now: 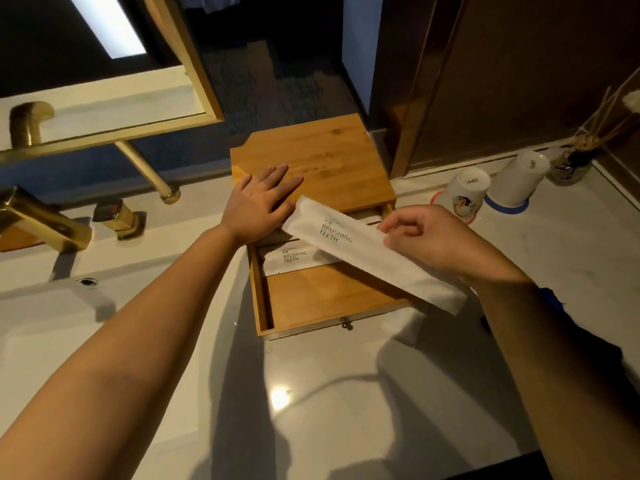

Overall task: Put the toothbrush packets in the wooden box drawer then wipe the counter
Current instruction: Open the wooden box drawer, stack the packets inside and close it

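Bathroom vanity, pale glossy surface, brass tap to the left of the left hand, mirror frame above it. Dim light, hard shadows.

Wooden box sits on the surface between the two forearms, at the far end of reach. Its drawer is pulled out toward the person, knob on the near face. One toothbrush packet already lies flat in the drawer, at the back, just under the left hand's wrist.

Left hand: open, fingers spread, palm flat on the box lid, holding nothing. Judged to be steadying the box.

Right hand: closed in a pinch on a second packet, thumb and fingertips on its long edge near the middle. The packet hangs slantwise over the open drawer, far end just beside the left hand, near end below the right wrist.

Handling, as a judgement: thin paper sleeve, light, slightly floppy at the ends, stiffened by the brush inside. A mid-length pinch keeps it level; no force needed. It may slide on the smooth wood.

Two upturned cups stand beyond the right hand. Counter not yet wiped.
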{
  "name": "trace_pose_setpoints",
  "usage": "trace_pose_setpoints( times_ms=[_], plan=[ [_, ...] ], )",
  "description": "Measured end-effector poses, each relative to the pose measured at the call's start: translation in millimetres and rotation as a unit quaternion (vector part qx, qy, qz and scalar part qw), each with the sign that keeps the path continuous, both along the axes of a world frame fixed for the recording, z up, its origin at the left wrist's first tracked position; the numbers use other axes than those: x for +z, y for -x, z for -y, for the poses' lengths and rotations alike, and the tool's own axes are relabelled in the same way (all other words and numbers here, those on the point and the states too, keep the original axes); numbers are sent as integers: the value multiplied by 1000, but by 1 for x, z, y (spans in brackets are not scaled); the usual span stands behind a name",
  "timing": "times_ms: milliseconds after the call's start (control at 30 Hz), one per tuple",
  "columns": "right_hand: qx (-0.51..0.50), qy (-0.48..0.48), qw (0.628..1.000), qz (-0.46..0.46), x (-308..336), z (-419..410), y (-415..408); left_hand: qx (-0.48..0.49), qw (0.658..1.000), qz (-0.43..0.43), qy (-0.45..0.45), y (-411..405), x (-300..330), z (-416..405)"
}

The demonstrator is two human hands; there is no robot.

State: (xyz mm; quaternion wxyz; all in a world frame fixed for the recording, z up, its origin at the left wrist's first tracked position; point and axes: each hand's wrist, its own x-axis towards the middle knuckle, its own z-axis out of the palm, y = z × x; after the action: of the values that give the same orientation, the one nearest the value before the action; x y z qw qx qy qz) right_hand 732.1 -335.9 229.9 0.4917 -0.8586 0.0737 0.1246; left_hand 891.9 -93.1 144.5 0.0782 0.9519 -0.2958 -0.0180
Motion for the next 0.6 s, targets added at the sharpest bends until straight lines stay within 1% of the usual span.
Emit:
trace_pose_setpoints(
  times_ms=[133,300,367,500,600],
  plan=[
    [82,85,993,-9,-6,-21,-12,0,1000,0,3,0,1,-1],
    [148,149,978,-4,-32,-46,-27,1,1000,-1,2,-1,-1,-2],
    [162,166,973,2,-42,-55,-32,0,1000,3,2,-1,-1,-2],
    [172,248,952,51,-63,-65,-39,-1,1000,4,6,-2,-3,-3],
    [156,250,954,57,-72,-64,-40,1,1000,2,13,-2,-2,-2]
  ],
)
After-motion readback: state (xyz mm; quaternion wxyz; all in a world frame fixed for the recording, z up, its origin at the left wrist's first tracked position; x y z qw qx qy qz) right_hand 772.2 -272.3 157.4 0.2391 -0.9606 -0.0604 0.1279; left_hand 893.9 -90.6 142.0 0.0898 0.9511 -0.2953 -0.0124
